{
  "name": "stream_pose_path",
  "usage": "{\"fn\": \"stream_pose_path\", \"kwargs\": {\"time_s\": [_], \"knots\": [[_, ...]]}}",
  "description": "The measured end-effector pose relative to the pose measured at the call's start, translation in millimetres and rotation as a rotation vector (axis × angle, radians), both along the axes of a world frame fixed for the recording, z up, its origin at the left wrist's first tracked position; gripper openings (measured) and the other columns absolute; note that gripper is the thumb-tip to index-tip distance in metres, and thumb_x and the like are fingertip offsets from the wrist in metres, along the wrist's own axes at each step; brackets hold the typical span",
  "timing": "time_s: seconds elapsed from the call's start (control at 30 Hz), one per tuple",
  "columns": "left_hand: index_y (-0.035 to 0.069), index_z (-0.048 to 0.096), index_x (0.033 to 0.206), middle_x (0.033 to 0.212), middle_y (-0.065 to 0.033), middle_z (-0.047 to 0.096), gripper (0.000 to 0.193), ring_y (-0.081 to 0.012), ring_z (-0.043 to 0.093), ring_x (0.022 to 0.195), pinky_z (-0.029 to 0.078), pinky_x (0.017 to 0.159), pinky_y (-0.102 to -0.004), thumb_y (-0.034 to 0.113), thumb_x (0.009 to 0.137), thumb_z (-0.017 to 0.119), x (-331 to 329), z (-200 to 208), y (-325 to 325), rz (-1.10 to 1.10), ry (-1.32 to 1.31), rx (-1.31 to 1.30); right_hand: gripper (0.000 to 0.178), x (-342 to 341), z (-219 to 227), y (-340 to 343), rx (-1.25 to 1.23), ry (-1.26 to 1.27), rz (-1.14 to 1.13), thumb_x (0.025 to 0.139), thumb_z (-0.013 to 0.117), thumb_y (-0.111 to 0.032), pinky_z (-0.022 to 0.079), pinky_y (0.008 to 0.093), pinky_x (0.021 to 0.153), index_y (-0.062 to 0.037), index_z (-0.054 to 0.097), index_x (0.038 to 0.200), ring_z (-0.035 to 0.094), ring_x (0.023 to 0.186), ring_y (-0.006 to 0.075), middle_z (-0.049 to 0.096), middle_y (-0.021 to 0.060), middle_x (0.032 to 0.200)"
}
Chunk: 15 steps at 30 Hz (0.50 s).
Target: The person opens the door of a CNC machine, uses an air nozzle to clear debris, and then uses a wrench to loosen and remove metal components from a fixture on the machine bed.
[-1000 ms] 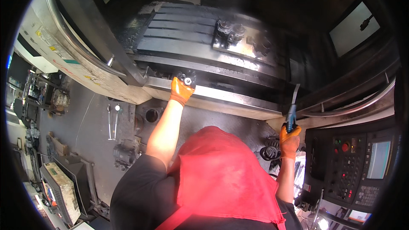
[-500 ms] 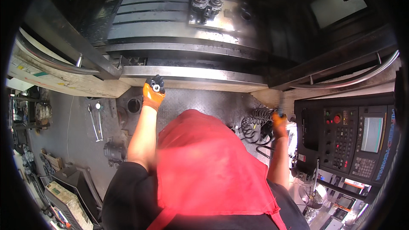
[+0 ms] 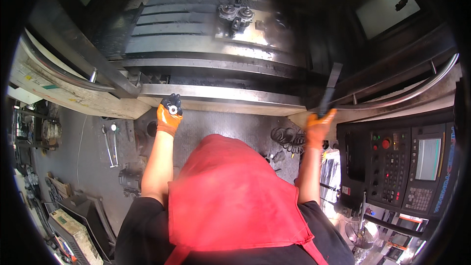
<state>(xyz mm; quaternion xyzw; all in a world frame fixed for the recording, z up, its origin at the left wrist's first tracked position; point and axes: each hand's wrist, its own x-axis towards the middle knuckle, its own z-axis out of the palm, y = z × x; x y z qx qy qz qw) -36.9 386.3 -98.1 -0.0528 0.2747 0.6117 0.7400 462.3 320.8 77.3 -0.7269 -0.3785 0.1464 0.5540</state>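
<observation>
Head: blurred tool (image 3: 329,91) in right hand (image 3: 318,127)

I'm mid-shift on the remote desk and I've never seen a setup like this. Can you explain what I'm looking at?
There's no robot here: you're looking down from a camera worn on a person's head. Its fisheye lens bends straight edges. The red apron below is the wearer's own.

Both hands wear orange gloves. The left hand holds a small round metal part. The right hand grips a long, narrow tool, too blurred to identify.

Ahead is what looks like a metalworking machine. On its slotted table sits a pale plate carrying a metal assembly with two round tops. The control panel, with screen and buttons, is at right.
</observation>
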Motion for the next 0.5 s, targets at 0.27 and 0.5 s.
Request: {"fn": "stream_pose_path", "kwargs": {"time_s": [0.27,0.5], "knots": [[0.011,0.068,0.121,0.117,-0.0048,0.071,0.034,-0.0228,0.067,0.105,0.057,0.081,-0.0397,0.029,0.095,0.053,24,32,37,0.068,-0.004,0.001,0.039,9,54,-7,-0.766,0.05,1.032,0.085,0.069,-0.044,0.046,0.0293,0.058,-0.0064,0.065,0.096,0.056,0.062,0.0107,0.062,-0.0009,0.074],[0.014,0.072,0.095,0.064,-0.0002,0.062,0.037,-0.0122,0.057,0.056,0.037,0.041,-0.024,0.05,0.093,0.063,69,67,71,-0.142,0.156,-0.054,0.039,-76,16,9,-0.954,-0.048,1.273,0.088,0.068,-0.038,0.049,0.0305,0.066,0.0002,0.069,0.094,0.059,0.071,0.0126,0.065,0.0054,0.075]]}}
